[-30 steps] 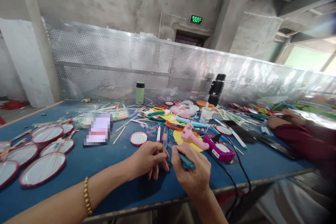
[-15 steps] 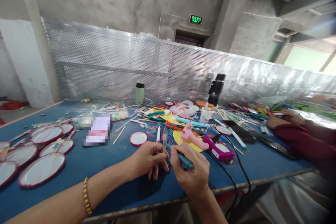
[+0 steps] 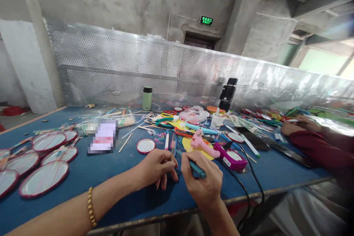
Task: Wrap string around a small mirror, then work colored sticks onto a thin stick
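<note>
My left hand (image 3: 156, 167) pinches a narrow wooden craft stick (image 3: 173, 146) upright between thumb and fingers; part of the stick looks coloured. Close beside it on the right, my right hand (image 3: 206, 182) grips a teal marker pen (image 3: 198, 170) like a writing tool, its tip directed at the stick. A small gap seems to lie between tip and stick. Just beyond my left hand lie a small round disc with a red rim (image 3: 146, 146) and a white pen (image 3: 167, 141). A pink glue gun (image 3: 203, 143) rests beyond my right hand.
Several large red-rimmed discs (image 3: 44, 179) lie at the left near a phone (image 3: 103, 136). A purple box (image 3: 231, 156) with black cables sits at right. Behind stand a green bottle (image 3: 147, 99), a black bottle (image 3: 228, 94) and a white cup (image 3: 217, 120). Another person's sleeve (image 3: 312, 143) is at far right.
My right hand has shifted slightly to the right with the marker pen, drawing its tip a little away from the craft stick. My left hand holds still.
</note>
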The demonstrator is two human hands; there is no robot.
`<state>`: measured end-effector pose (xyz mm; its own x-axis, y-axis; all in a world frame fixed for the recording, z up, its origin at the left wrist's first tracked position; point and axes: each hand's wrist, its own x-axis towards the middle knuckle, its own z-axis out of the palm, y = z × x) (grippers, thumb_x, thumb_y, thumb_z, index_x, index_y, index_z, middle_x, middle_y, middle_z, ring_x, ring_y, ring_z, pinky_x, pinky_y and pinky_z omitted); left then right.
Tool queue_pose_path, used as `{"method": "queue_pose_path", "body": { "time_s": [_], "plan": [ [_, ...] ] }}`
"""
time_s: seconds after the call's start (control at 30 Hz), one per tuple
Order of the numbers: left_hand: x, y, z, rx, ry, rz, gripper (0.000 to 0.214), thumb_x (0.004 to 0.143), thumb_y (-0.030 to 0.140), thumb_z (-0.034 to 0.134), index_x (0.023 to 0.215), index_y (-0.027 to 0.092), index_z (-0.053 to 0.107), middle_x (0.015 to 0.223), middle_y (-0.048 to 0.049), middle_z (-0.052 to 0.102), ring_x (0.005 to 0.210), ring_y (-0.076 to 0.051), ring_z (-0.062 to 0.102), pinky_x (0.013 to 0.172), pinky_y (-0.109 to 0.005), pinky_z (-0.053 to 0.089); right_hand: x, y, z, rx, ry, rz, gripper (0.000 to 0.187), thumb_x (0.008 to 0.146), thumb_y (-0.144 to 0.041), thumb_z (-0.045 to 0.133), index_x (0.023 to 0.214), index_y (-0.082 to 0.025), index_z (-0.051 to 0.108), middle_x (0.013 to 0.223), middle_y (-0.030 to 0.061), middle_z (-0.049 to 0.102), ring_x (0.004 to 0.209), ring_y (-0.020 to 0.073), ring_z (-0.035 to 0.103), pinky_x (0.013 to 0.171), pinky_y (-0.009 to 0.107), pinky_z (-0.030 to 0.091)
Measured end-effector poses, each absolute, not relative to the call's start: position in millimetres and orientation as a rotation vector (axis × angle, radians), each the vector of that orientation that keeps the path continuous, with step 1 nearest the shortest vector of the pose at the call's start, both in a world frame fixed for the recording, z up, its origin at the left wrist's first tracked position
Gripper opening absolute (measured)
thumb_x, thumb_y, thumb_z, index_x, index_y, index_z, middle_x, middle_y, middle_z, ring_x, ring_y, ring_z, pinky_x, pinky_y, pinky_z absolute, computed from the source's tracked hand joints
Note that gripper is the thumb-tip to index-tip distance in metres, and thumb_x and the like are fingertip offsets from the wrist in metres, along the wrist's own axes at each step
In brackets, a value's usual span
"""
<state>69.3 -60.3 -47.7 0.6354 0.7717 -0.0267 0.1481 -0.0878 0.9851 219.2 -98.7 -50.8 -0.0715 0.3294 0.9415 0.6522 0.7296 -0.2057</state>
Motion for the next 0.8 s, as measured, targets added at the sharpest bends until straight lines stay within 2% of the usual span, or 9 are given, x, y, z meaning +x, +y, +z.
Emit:
{"method": "queue_pose_path", "body": {
  "time_s": [0.8],
  "plan": [
    [69.6, -59.0, -50.5, 1.607, 0.779, 0.629, 0.026, 0.078, 0.042, 0.052, 0.077, 0.016, 0.049, 0.068, -0.0010, 0.066, 0.032, -0.006, 0.050, 0.029, -0.015, 0.033, 220.1, -100.3, -52.1, -0.777, -1.716, -0.290, 0.013, 0.081, -0.007, 0.058, 0.076, -0.019, 0.060, 0.064, 0.0002, 0.062, 0.056, 0.0116, 0.057, 0.059, 0.025, 0.046]
  ]
}}
